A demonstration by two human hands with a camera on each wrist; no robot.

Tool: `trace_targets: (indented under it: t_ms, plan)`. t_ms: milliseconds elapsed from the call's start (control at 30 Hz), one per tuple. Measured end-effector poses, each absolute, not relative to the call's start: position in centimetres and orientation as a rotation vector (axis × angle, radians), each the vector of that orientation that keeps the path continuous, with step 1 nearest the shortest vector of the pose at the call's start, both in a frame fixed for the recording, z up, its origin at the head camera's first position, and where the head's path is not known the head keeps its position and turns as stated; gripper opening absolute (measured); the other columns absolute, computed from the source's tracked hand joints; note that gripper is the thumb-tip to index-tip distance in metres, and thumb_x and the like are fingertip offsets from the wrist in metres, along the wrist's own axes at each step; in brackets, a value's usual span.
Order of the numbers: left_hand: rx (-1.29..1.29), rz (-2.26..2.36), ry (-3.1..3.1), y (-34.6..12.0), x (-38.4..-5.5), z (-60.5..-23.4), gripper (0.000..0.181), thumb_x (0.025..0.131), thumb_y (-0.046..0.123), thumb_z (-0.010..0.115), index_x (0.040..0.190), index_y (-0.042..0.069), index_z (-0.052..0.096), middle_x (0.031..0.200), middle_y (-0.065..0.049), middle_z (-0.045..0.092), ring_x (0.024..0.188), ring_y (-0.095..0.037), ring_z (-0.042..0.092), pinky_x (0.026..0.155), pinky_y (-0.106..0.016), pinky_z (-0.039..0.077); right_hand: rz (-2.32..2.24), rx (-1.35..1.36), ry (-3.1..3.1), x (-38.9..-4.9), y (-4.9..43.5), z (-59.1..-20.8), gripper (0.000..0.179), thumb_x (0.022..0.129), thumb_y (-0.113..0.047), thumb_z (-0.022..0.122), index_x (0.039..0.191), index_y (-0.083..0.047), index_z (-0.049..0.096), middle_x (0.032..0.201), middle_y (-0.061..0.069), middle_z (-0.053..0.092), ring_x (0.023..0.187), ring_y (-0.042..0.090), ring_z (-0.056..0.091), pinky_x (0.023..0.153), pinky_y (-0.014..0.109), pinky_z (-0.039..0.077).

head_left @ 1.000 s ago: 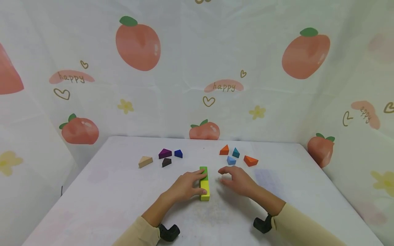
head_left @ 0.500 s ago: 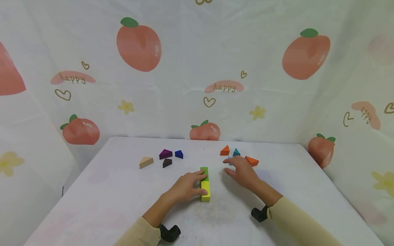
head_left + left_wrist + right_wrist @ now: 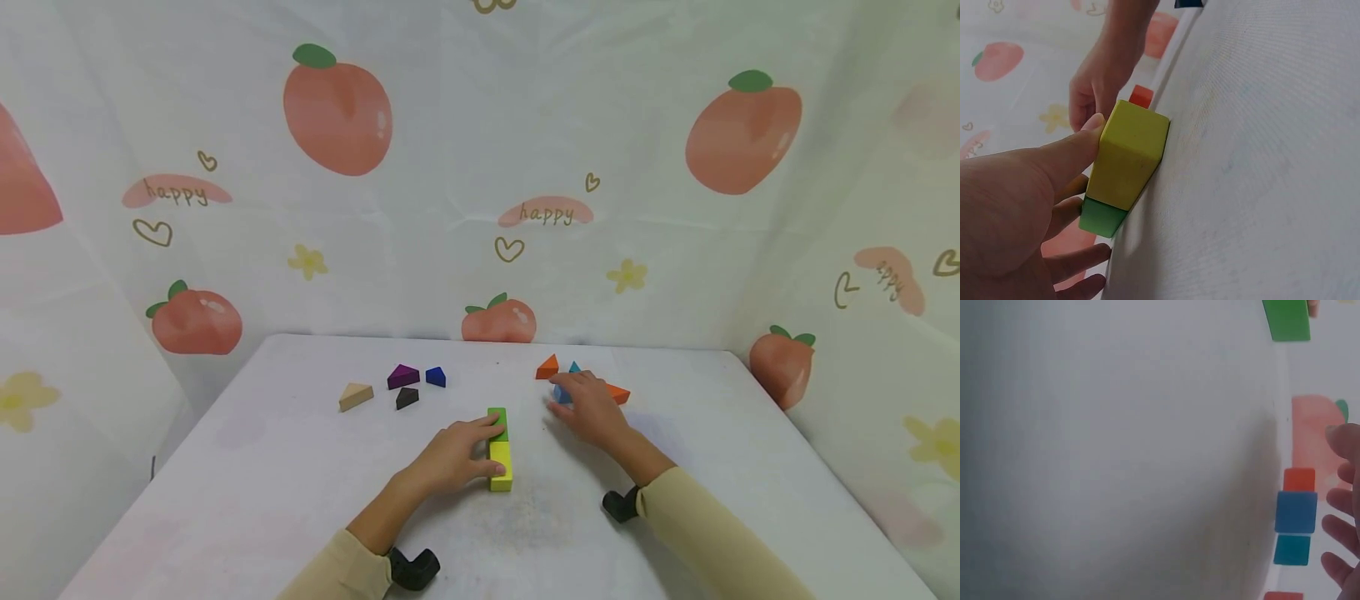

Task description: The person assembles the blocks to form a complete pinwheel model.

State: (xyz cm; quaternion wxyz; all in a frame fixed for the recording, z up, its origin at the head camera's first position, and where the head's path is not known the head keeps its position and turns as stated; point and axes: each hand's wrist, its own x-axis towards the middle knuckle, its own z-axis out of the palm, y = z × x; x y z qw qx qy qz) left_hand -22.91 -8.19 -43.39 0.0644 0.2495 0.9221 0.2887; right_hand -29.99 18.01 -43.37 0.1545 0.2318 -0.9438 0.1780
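A green block [image 3: 502, 434] and a yellow block [image 3: 500, 454] lie end to end in a line on the table. My left hand [image 3: 448, 454] rests on them from the left, fingertips on the green block and thumb on the yellow block [image 3: 1132, 150]. Farther right, my right hand [image 3: 596, 412] is over a light blue block [image 3: 561, 396], fingers spread and partly hiding it. In the right wrist view, a gap shows between the fingers and the blue block [image 3: 1296, 512]. A teal block [image 3: 574, 367] and an orange block [image 3: 618, 394] are partly covered by that hand.
Another orange block [image 3: 547, 367] stands beyond the right hand. At the back left lie a natural wood block [image 3: 356, 397], a purple block [image 3: 403, 377], a dark blue block [image 3: 436, 377] and a black block [image 3: 407, 398]. A printed curtain [image 3: 450, 167] hangs behind the table.
My right hand has moved forward, from beside the green block to over the light blue block. The left hand and the green and yellow blocks have stayed in place.
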Motion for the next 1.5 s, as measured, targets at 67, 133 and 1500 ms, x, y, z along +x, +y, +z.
trace_targets:
  t_ms: [67, 133, 1500]
  plan:
    - [0.754, 0.876, 2.783, -8.2, -22.9, -43.4, 0.067, 0.086, 0.044, 0.071, 0.144, 0.017, 0.050, 0.153, 0.002, 0.038, 0.137, -0.028, 0.037, 0.108, -0.051, 0.033, 0.494, 0.623, -2.746, -30.3, 18.1, -43.3, 0.043, 0.086, -0.028, 0.076, 0.122, -0.007, 0.065, 0.118, 0.010, 0.065, 0.111, 0.031, 0.053, 0.093, 0.050, 0.045]
    - [0.750, 0.880, 2.781, -8.2, -22.9, -43.4, 0.067, 0.086, 0.044, 0.071, 0.144, 0.018, 0.050, 0.153, 0.002, 0.038, 0.138, -0.028, 0.037, 0.108, -0.051, 0.033, 0.474, 0.591, -2.779, -30.5, 18.1, -43.2, 0.044, 0.086, -0.029, 0.075, 0.123, -0.007, 0.065, 0.118, 0.010, 0.066, 0.112, 0.032, 0.054, 0.093, 0.050, 0.045]
    - [0.702, 0.879, 2.766, -8.2, -23.0, -43.5, 0.068, 0.085, 0.046, 0.072, 0.144, 0.022, 0.049, 0.153, 0.004, 0.038, 0.138, -0.025, 0.036, 0.108, -0.050, 0.034, 0.259, 0.601, -2.954, -33.4, 16.8, -41.5, 0.020, 0.086, -0.024, 0.076, 0.100, -0.010, 0.074, 0.083, -0.002, 0.065, 0.082, 0.020, 0.053, 0.075, 0.036, 0.048]
